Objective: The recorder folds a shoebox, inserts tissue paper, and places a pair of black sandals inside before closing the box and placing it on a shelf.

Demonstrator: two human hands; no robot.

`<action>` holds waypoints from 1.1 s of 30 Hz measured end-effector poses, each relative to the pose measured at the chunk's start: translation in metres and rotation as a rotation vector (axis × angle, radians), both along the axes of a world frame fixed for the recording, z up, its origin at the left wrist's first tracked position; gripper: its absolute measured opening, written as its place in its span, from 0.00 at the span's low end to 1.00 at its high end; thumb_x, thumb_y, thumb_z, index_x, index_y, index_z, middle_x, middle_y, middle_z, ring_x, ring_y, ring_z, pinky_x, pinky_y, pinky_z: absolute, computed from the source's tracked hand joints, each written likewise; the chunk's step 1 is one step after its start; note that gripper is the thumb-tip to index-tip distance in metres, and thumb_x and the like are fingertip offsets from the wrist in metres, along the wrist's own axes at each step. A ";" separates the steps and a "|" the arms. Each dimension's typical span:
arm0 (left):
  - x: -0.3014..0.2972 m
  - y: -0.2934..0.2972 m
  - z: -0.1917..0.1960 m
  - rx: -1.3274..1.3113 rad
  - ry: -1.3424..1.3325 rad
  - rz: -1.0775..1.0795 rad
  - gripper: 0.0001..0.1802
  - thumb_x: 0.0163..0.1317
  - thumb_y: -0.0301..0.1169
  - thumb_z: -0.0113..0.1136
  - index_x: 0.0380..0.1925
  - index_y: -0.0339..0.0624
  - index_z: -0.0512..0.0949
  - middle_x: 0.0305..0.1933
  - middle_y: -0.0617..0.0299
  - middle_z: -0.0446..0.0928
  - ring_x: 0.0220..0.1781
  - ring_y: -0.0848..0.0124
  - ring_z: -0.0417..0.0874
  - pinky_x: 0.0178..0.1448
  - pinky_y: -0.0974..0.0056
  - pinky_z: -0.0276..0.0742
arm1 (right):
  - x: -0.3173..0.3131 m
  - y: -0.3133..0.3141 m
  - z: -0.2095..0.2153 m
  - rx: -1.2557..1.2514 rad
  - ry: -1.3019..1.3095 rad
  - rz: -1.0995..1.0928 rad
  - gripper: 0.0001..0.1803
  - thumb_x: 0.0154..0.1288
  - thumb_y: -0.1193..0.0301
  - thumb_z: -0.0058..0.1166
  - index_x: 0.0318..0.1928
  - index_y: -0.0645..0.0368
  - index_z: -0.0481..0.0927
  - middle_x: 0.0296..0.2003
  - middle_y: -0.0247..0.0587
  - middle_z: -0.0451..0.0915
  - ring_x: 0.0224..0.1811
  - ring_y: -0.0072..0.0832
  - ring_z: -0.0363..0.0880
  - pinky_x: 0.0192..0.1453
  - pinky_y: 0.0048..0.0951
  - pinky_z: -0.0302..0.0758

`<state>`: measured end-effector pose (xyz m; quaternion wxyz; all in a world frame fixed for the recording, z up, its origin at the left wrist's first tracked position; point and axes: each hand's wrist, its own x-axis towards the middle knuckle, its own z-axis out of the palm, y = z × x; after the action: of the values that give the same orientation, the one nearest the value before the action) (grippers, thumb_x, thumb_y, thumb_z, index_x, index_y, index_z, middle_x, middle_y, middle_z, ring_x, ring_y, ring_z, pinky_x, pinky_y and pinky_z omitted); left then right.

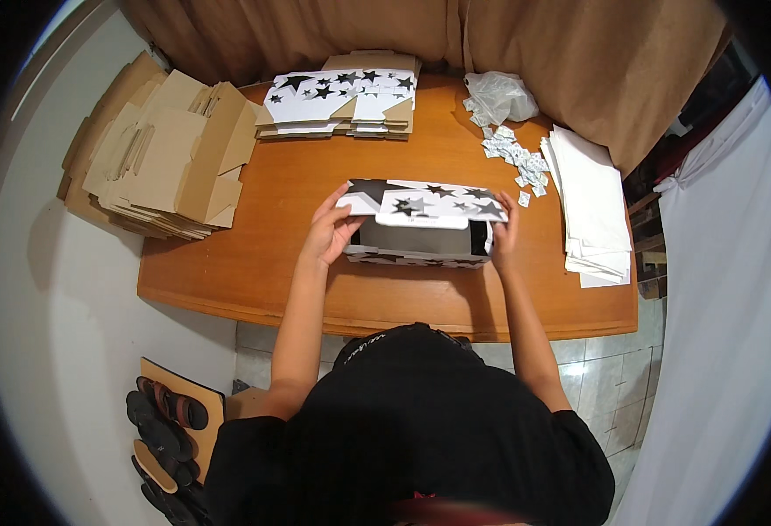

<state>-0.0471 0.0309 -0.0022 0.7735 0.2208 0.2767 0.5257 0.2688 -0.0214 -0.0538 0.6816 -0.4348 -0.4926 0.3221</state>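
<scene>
Near the front edge of the wooden table [302, 289], the star-printed box [422, 222], judged light, stiff and easily creased, is grasped by the left hand [330, 230] and the right hand [506, 230] at opposite ends of its raised lid [442, 201], probably best gripped near the corners.

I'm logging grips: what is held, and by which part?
The star-patterned box, by its raised lid: left hand at the left end, right hand at the right.

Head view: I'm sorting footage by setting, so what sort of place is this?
Probably a small packing corner, perhaps in a home: a wooden table, stacked flat cardboard and a partly open star-patterned box suggest it.
</scene>
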 end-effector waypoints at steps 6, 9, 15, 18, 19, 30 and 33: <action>-0.006 -0.023 -0.018 0.200 0.697 0.043 0.24 0.55 0.17 0.56 0.53 0.33 0.65 0.53 0.54 0.69 0.52 0.70 0.73 0.52 0.69 0.72 | -0.009 -0.006 0.014 -0.035 -0.429 -0.035 0.22 0.49 0.63 0.62 0.44 0.61 0.76 0.46 0.46 0.74 0.50 0.36 0.73 0.55 0.33 0.68; 0.001 -0.039 -0.010 0.363 1.052 0.320 0.23 0.53 0.25 0.62 0.49 0.35 0.68 0.41 0.56 0.72 0.40 0.67 0.74 0.44 0.67 0.72 | -0.011 -0.021 0.018 -0.070 -0.495 -0.128 0.15 0.44 0.71 0.65 0.35 0.61 0.80 0.44 0.45 0.76 0.48 0.37 0.74 0.52 0.33 0.70; 0.016 -0.087 -0.042 0.982 1.382 0.460 0.13 0.50 0.29 0.62 0.37 0.39 0.74 0.35 0.53 0.69 0.39 0.58 0.71 0.45 0.60 0.66 | -0.024 -0.039 0.046 -0.085 -0.753 -0.172 0.23 0.38 0.62 0.69 0.37 0.58 0.81 0.47 0.48 0.74 0.50 0.42 0.71 0.53 0.39 0.69; 0.034 -0.095 -0.045 1.260 1.467 0.277 0.13 0.49 0.30 0.61 0.36 0.38 0.75 0.40 0.49 0.70 0.45 0.55 0.70 0.54 0.54 0.63 | -0.038 -0.042 0.072 -0.146 -0.989 -0.184 0.27 0.37 0.61 0.69 0.41 0.56 0.80 0.49 0.46 0.73 0.52 0.43 0.69 0.54 0.39 0.69; 0.037 -0.093 -0.050 1.254 1.567 0.302 0.15 0.48 0.30 0.61 0.37 0.39 0.75 0.41 0.52 0.70 0.48 0.55 0.69 0.56 0.54 0.62 | -0.042 -0.042 0.076 -0.176 -1.041 -0.179 0.28 0.36 0.59 0.70 0.43 0.55 0.80 0.50 0.46 0.72 0.52 0.43 0.68 0.54 0.40 0.68; 0.053 -0.093 -0.064 1.126 1.625 0.208 0.23 0.50 0.38 0.60 0.49 0.48 0.73 0.47 0.49 0.65 0.54 0.50 0.62 0.64 0.41 0.48 | -0.051 -0.046 0.038 -0.172 -1.122 -0.265 0.28 0.41 0.57 0.67 0.47 0.47 0.80 0.50 0.47 0.70 0.50 0.46 0.66 0.53 0.41 0.67; 0.059 -0.101 -0.061 1.117 1.660 0.188 0.25 0.50 0.39 0.61 0.51 0.54 0.72 0.50 0.46 0.62 0.55 0.50 0.60 0.66 0.40 0.43 | -0.050 -0.046 0.023 -0.081 -1.103 -0.322 0.27 0.41 0.56 0.67 0.47 0.46 0.80 0.50 0.48 0.71 0.50 0.46 0.66 0.53 0.42 0.67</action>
<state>0.0120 -0.0702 -0.0634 0.0769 0.8261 0.4583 0.3188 0.2186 -0.0676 -0.0310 0.3469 -0.6337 -0.6901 -0.0415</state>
